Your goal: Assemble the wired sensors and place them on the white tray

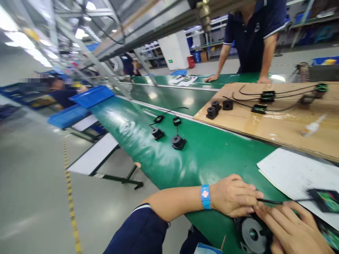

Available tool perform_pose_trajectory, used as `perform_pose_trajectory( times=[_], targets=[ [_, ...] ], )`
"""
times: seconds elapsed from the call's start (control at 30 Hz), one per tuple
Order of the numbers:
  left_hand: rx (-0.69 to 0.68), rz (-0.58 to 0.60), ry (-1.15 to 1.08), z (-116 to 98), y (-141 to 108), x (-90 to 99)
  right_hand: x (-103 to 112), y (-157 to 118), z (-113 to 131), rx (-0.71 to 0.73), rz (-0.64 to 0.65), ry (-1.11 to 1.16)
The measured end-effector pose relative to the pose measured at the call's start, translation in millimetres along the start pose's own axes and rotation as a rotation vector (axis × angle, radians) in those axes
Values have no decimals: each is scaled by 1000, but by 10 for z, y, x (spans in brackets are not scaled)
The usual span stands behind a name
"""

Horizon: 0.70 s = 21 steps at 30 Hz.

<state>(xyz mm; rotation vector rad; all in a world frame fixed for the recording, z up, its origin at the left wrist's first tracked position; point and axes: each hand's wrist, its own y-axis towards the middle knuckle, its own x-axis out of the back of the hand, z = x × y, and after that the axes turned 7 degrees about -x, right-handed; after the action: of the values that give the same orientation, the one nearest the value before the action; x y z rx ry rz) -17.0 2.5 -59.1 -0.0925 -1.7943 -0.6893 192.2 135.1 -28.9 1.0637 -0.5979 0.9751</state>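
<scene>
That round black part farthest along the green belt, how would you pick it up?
Take the round black part by its raised round top, coming straight down from above. It sits flat on the green belt, and its thin wire trails away, so a side grip might snag.

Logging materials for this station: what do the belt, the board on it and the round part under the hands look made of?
Belt: glossy green, probably PVC or rubber; it mirrors the ceiling lights.
Board: brown matte sheet, likely cardboard; a shiny strip looks like tape.
Round part: black body, grey disc face, seemingly moulded plastic; mostly hidden by the left hand and right hand.
</scene>
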Motion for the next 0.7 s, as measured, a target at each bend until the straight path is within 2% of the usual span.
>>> perform_pose_trajectory(
  times=[0.07,0.13,0.23,0.33,0.43,0.57,0.7],
  targets=[
    [2,-123,-16,-26,-9,29,118,92,155,-61,104,54],
    [0,-195,-60,-29,-20,77,201,151,232,-85,195,72],
    [-12,-175,-149,-58,-37,163,248,153,248,-116,269,44],
    [48,-129,-152,-220,-62,233,244,128,251,-112,291,-3],
    [147,-114,-67,-491,-107,256,245,145,263,-81,316,-64],
    [255,-195,26,-828,-160,207,266,172,276,-56,306,-96],
    [390,-228,56,-989,-142,122,262,136,300,-27,242,-117]
  ],
)
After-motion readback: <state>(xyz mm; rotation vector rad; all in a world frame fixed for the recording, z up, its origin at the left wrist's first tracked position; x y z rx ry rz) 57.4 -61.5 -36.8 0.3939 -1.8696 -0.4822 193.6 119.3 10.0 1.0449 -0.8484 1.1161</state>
